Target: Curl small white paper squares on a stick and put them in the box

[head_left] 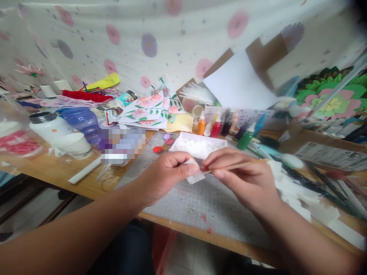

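Over the grey cutting mat [183, 206], my left hand [169, 173] pinches a small piece of thin white paper [195, 177] between thumb and fingers. My right hand [243, 177] is closed round a thin wooden stick [237, 165], which points left toward the paper. The stick's tip lies close to the paper; whether they touch I cannot tell. Just behind my hands sits a shallow white box [220, 143] filled with white pieces. Dabs of red paint [157, 149] and other colours lie on the mat to its left.
Bottles of paint, among them an orange bottle [201, 124] and a green bottle [246, 138], stand behind the box. White paper scraps [301, 193] lie at right beside a cardboard box [332, 149]. Flower pictures [146, 110], a white jar [47, 128] and a paper cup [73, 144] are at left.
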Demonstrator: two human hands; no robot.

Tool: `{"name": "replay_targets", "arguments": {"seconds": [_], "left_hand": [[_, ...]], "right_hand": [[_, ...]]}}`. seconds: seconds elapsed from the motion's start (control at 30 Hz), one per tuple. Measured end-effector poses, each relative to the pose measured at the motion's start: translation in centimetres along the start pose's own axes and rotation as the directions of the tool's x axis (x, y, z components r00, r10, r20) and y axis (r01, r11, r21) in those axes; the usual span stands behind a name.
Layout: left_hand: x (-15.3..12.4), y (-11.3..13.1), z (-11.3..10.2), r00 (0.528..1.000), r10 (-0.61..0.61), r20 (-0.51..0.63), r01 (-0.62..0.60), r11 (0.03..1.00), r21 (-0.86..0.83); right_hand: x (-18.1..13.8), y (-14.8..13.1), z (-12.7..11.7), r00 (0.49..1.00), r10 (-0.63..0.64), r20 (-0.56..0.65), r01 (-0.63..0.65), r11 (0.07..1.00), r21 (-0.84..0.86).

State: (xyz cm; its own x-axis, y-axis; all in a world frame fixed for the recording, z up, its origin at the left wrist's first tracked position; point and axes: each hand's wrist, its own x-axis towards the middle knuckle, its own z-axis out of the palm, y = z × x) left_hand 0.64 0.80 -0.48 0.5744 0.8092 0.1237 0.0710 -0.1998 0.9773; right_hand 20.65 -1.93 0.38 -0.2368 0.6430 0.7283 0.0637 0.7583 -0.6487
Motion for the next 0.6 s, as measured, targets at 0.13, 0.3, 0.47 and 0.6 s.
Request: {"name": "replay_targets", "arguments": {"seconds": [0.13, 0.3, 0.47, 0.6], "left_hand": [[0.03, 0.14, 0.01, 0.999, 0.018, -0.034, -0.016, 0.997, 0.070], [0.16, 0.48, 0.15, 0.996, 0.038, -0.079, -0.028, 0.991, 0.130], [0.16, 0.55, 0.22, 0.993, 0.042, -0.112, -0.032, 0.995, 0.090], [0.08, 0.79, 0.19, 0.994, 0.043, -0.100, -0.033, 0.995, 0.098]], "right_hand": [[0.01, 0.07, 0.01, 1.000, -0.005, -0.009, 0.004, 1.000, -0.031], [0.03, 0.16, -0.02, 1.000, -0.016, -0.016, 0.015, 0.998, -0.059], [0.01, 0.27, 0.05, 1.000, -0.011, -0.006, 0.011, 0.998, -0.067], [-0.06, 0.44, 0.18, 1.000, -0.023, -0.016, 0.023, 0.999, -0.031]]}}
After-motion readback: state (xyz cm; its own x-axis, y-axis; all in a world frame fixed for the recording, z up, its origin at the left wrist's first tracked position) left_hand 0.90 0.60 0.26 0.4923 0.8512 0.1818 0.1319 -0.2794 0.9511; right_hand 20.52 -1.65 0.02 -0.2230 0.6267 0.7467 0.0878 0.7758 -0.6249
